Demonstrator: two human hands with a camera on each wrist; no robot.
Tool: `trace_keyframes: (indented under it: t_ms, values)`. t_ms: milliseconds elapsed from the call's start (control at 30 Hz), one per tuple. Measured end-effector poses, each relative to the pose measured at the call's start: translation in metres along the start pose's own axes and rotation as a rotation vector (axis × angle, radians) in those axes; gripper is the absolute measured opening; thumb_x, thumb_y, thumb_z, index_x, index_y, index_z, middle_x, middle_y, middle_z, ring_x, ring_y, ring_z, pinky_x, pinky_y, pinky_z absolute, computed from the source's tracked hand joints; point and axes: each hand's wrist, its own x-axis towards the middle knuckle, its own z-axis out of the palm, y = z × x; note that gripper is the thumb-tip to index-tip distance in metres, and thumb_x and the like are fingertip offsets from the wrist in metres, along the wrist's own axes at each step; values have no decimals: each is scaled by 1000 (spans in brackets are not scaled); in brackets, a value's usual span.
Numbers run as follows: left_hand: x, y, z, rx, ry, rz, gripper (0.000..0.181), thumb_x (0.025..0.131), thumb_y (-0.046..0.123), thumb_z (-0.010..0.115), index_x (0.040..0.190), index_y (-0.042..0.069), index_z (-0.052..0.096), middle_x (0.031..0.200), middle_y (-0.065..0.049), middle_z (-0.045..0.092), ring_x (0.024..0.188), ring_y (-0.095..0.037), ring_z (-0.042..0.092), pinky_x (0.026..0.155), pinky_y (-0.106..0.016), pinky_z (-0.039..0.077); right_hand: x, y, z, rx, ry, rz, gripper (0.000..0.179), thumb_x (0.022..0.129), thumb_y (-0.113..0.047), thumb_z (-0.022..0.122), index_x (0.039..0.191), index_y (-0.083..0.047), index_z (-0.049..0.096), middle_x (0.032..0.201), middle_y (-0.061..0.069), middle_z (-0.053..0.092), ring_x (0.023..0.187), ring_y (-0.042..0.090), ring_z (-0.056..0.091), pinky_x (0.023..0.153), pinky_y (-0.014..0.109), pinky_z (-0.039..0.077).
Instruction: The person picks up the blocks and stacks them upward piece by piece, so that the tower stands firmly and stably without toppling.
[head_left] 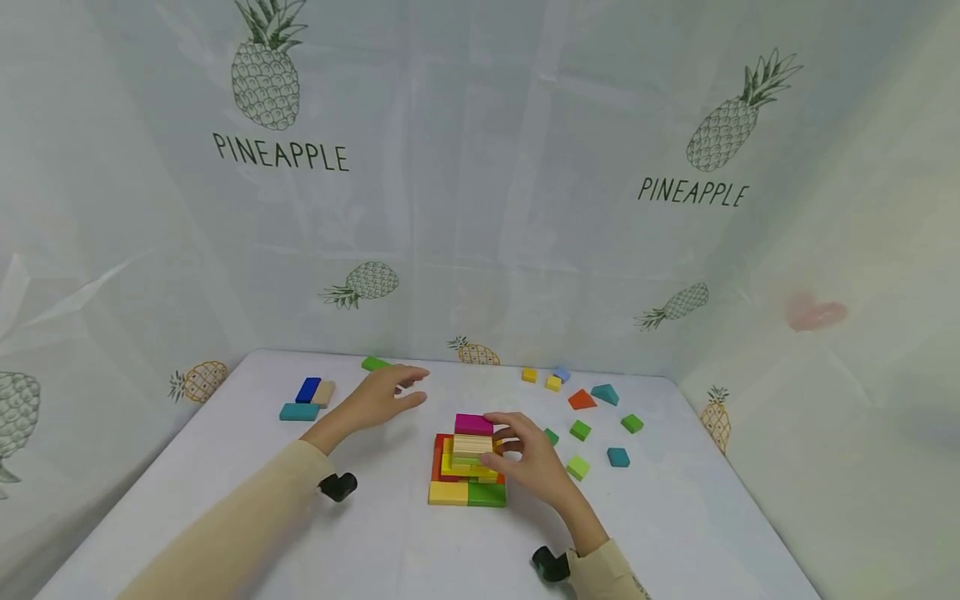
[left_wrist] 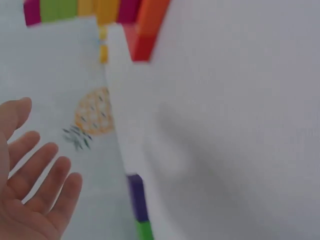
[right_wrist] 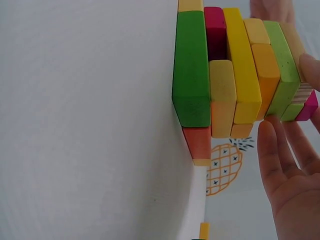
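A layered stack of coloured wooden blocks (head_left: 448,493) stands mid-table, with a plain wooden block (head_left: 472,447) and a magenta block (head_left: 474,425) at its top. My right hand (head_left: 528,458) is at the stack's right side. Its thumb (right_wrist: 311,70) presses the plain wooden block's front, and the index finger reaches over by the magenta block, pinching the top blocks between them. Lower fingers extend beside the stack, near a light green block (right_wrist: 282,65). To the left, my left hand (head_left: 378,396) hovers above the table with spread, relaxed fingers and holds nothing.
Blue, tan and teal blocks (head_left: 299,412) lie at the left; a green block (head_left: 374,363) sits at the back edge behind my left hand. Several loose blocks, among them an orange-red triangle (head_left: 581,400), are scattered at the right. A pineapple-print curtain (head_left: 480,208) hangs behind the table.
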Motion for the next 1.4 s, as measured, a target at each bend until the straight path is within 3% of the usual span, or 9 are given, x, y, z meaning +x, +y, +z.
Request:
trace_keyframes:
  t_ms: [100,233,433,600,867,1033,1167,1400]
  values:
    - [6,-20,-2,27,-13,-42,59,103,32,72,156,17,53,152,-14,58,138,-39,56,111,-57,51,-1,1,0,-1,-1,1,58,92,-26,86,144,-31,61,137,-7,61,117,20,67,100,44,60]
    - [16,-47,-1,84,-37,-46,60,104,26,71,158,14,50,160,-18,50,147,-43,47,118,-62,41,-1,3,-1,0,2,-4,58,92,-26,86,145,-31,61,138,-7,61,117,18,67,99,42,60]
    - [29,-69,3,135,-83,-58,60,102,18,71,158,10,50,163,-20,45,152,-43,39,123,-62,33,0,3,-1,-8,6,-15,58,93,-26,86,144,-32,61,138,-8,61,115,15,67,98,39,61]
    - [40,-75,7,140,-108,-66,63,101,16,70,160,9,47,166,-20,42,154,-43,36,125,-61,31,1,2,-1,-2,0,-12,57,93,-25,85,145,-31,61,138,-8,61,115,16,67,99,39,61]
    - [49,-80,13,241,-125,26,52,101,9,65,151,-2,55,156,-30,50,146,-50,42,121,-64,34,1,3,-1,-16,-10,3,57,93,-25,85,145,-32,61,139,-8,60,116,19,67,100,36,60]
    - [50,-80,13,281,-115,44,45,102,4,65,146,4,63,134,-22,64,123,-40,56,108,-56,48,2,1,-1,-21,-8,0,58,93,-26,85,146,-31,61,138,-8,61,116,21,67,100,36,60]
    - [49,-80,14,298,-130,49,44,101,2,67,145,8,66,117,-15,66,106,-28,61,99,-49,55,2,1,-1,-30,-9,2,58,93,-27,85,146,-32,60,137,-9,61,116,21,67,99,34,60]
    - [38,-71,13,261,-147,28,37,100,9,72,137,6,69,132,-16,69,123,-35,62,110,-55,51,1,0,0,-22,-5,0,58,93,-26,85,146,-30,60,138,-7,61,115,18,67,100,37,60]
